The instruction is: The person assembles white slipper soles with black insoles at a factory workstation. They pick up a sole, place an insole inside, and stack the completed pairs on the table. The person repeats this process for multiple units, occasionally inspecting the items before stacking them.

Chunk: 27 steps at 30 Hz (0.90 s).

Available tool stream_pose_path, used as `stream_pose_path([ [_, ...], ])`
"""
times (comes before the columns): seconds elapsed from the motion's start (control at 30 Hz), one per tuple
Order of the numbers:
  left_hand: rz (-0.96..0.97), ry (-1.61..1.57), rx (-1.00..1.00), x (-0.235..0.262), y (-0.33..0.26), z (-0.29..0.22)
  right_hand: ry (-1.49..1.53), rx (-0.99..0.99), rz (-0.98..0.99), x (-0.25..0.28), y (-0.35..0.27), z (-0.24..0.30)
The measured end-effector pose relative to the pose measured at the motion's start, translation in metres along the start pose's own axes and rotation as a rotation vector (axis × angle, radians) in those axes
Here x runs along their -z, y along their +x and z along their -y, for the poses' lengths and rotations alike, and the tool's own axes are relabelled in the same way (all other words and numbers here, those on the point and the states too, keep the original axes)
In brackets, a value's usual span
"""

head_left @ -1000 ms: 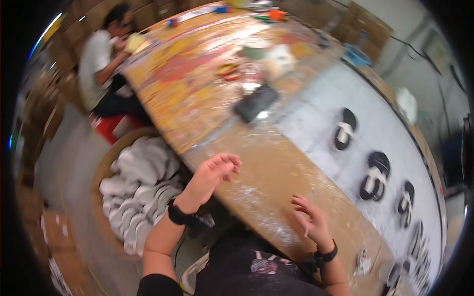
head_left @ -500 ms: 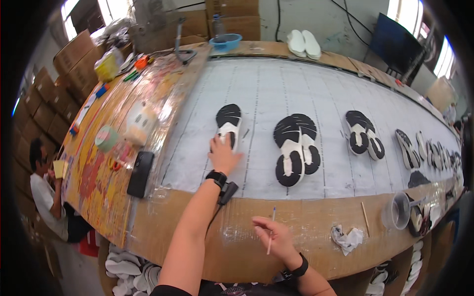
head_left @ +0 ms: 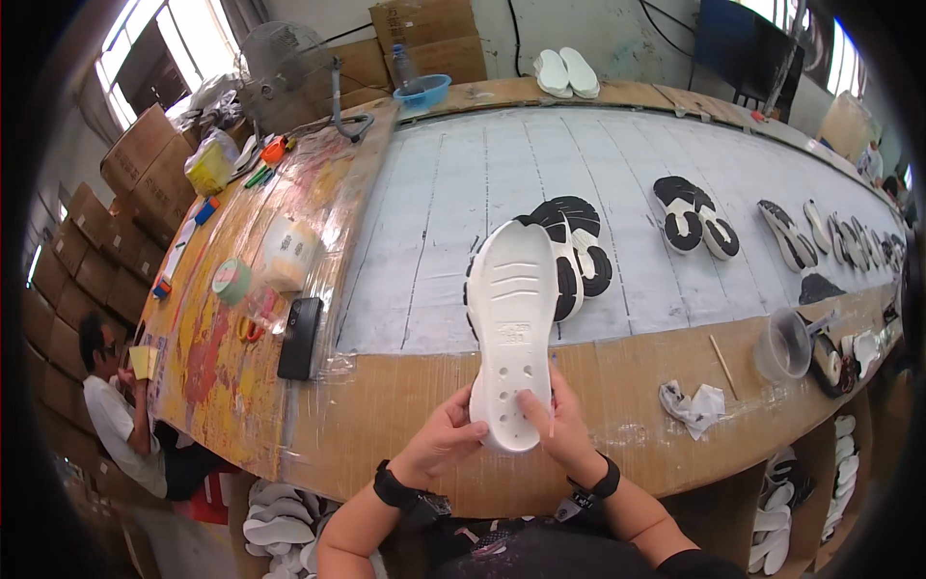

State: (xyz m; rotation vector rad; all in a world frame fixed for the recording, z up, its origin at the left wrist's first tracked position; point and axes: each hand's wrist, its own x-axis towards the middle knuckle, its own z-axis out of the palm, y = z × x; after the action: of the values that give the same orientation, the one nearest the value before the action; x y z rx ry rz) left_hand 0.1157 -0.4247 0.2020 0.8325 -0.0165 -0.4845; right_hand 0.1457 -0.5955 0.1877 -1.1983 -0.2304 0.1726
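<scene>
A white shoe sole [head_left: 515, 304] is held upright in front of me, its hollow inner side with ridges and small round holes turned toward me. Black tread shows along its left edge. My left hand [head_left: 442, 436] grips the heel end from the left, thumb on the rim. On the other side my right hand [head_left: 565, 425] closes round the heel, its thumb pressed inside. A thin pale stick, only partly visible, shows by the right fingers. Behind the held sole, a pair of black-and-white soles [head_left: 586, 243] lies tread up on the white lined board [head_left: 415, 212], partly hidden.
More soles [head_left: 696, 218] lie rightward along the board. At the left are a phone [head_left: 301, 338], a jar [head_left: 231, 282] and a white tub [head_left: 289, 253]. Crumpled tissue [head_left: 693, 407], a wooden stick [head_left: 723, 367] and a clear cup [head_left: 782, 345] sit at the near right. A person [head_left: 121, 415] sits far left.
The single sole has left the board and come up toward me, turned from tread up to inner side facing me. Both my hands now hold it; the right hand has joined the left.
</scene>
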Motion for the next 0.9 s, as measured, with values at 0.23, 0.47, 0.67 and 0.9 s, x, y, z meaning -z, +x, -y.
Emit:
stream_pose_path([
  [0.23,-0.128,0.774,-0.595,-0.035,-0.005,-0.068,-0.655,0.385,0.187,0.030,-0.037,0.020],
  [0.47,-0.401,0.493,-0.327,-0.054,0.006,-0.085,-0.900,0.621,0.323,0.046,-0.047,0.022],
  [0.67,-0.216,0.334,-0.438,-0.068,0.011,-0.047,0.054,-0.154,0.247,0.047,-0.046,0.021],
  [0.9,-0.362,0.212,-0.441,-0.069,0.002,0.015,-0.118,-0.049,0.234,0.032,-0.030,0.040],
])
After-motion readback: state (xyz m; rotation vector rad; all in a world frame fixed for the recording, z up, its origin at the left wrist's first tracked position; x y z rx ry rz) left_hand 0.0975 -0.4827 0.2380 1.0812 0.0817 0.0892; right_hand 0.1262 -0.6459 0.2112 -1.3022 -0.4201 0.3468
